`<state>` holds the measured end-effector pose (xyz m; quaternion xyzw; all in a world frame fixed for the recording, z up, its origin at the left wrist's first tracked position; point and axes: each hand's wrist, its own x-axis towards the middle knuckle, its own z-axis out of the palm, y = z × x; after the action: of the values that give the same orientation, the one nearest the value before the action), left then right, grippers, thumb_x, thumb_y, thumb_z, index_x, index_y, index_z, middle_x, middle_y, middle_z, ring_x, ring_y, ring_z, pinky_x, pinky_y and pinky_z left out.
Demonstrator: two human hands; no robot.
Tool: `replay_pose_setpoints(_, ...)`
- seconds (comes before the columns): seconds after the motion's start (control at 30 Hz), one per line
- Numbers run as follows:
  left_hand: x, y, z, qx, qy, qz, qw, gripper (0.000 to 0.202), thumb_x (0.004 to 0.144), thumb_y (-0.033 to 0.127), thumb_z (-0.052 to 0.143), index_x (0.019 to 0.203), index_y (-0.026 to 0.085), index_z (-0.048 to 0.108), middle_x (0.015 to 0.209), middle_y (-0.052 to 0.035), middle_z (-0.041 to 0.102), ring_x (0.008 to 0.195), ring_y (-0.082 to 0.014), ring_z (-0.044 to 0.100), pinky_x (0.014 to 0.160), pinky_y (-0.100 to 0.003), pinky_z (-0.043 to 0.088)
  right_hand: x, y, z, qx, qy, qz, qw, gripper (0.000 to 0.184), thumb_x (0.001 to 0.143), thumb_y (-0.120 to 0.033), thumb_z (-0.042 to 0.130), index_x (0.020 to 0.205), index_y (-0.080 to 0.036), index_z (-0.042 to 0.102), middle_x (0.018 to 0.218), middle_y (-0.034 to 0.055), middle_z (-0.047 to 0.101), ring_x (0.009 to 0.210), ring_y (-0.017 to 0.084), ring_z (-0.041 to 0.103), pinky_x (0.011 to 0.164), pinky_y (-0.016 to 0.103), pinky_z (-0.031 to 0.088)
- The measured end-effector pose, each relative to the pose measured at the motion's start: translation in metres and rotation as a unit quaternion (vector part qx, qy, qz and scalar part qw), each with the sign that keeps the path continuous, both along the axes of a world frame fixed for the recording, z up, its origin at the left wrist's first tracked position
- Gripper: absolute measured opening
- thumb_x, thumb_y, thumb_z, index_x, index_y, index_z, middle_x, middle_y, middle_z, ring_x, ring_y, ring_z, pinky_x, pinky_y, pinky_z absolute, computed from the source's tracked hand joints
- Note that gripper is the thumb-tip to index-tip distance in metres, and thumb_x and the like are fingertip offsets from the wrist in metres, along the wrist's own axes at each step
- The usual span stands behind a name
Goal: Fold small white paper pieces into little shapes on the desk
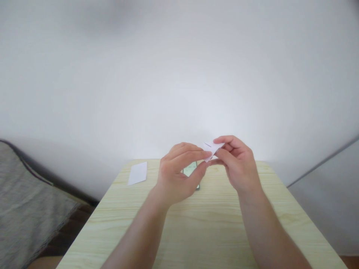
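Note:
A small folded piece of white paper [214, 147] is held up between my two hands, above the far part of the table. My left hand [179, 172] pinches its lower left corner between thumb and fingers. At its right side, my right hand [238, 160] grips the paper with the fingertips, the index finger on the top edge. Fingers cover parts of the paper, so its full folded shape is hidden. Below and behind my left hand lies a phone [190, 169] with a lit, pale green screen, partly covered by that hand.
On the light wood-grain table [207, 231], a flat white sheet of paper [138, 173] lies near the far left corner. A white wall [179, 82] rises right behind the table. To the left is a grey fabric-covered surface [28, 201], lower than the wall's dark-edged strip.

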<state>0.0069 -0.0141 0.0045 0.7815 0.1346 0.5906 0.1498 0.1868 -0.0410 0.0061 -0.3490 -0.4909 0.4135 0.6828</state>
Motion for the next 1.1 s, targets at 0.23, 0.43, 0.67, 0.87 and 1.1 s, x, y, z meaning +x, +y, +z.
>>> replay_pose_setpoints(0.23, -0.005, -0.002, 0.0, -0.186, -0.088, -0.056, 0.977, 0.029, 0.093, 0.023, 0.076, 0.122, 0.023, 0.078, 0.098, -0.0067, 0.076, 0.093, -0.0201, 0.07, 0.088, -0.035, 0.055, -0.001, -0.003, -0.001, 0.047, -0.021, 0.03, 0.998, 0.015, 0.089, -0.02, 0.081, 0.102, -0.025, 0.077, 0.084, -0.0011, 0.077, 0.077, 0.014, 0.073, 0.074, 0.03, 0.064)
replay_pose_setpoints(0.43, -0.002, 0.006, 0.001, -0.284, -0.109, -0.118, 0.945, 0.011, 0.092, 0.026, 0.08, 0.102, 0.023, 0.084, 0.094, -0.005, 0.078, 0.086, -0.0153, 0.068, 0.081, -0.028, 0.053, -0.003, -0.005, -0.002, 0.081, -0.043, 0.063, 0.994, 0.015, 0.09, -0.021, 0.083, 0.104, -0.026, 0.078, 0.084, -0.0012, 0.073, 0.078, 0.012, 0.068, 0.073, 0.026, 0.06)
replay_pose_setpoints(0.67, -0.003, 0.003, 0.002, -0.299, -0.101, -0.139, 0.939, 0.01, 0.088, 0.025, 0.083, 0.098, 0.022, 0.084, 0.094, -0.0064, 0.079, 0.086, -0.0172, 0.069, 0.078, -0.03, 0.054, -0.004, -0.004, -0.005, 0.096, -0.088, 0.009, 0.991, 0.023, 0.089, -0.022, 0.083, 0.109, -0.031, 0.077, 0.093, -0.0005, 0.075, 0.082, 0.015, 0.069, 0.072, 0.029, 0.059)
replay_pose_setpoints(0.87, -0.004, 0.002, 0.002, -0.293, -0.088, -0.139, 0.942, 0.009, 0.089, 0.026, 0.082, 0.097, 0.022, 0.084, 0.093, -0.0074, 0.079, 0.088, -0.0199, 0.07, 0.077, -0.032, 0.055, -0.004, -0.005, -0.004, 0.156, -0.136, -0.025, 0.978, 0.016, 0.089, -0.019, 0.08, 0.099, -0.032, 0.082, 0.104, 0.0027, 0.072, 0.095, 0.02, 0.07, 0.077, 0.035, 0.059)
replay_pose_setpoints(1.1, -0.004, 0.005, 0.002, -0.301, -0.081, -0.162, 0.936, 0.007, 0.09, 0.024, 0.081, 0.096, 0.021, 0.084, 0.094, -0.0081, 0.08, 0.09, -0.0214, 0.072, 0.083, -0.036, 0.057, -0.003, -0.007, -0.004, 0.172, -0.154, -0.052, 0.972, 0.013, 0.089, -0.019, 0.082, 0.094, -0.031, 0.083, 0.103, 0.0034, 0.072, 0.095, 0.02, 0.069, 0.078, 0.037, 0.055)
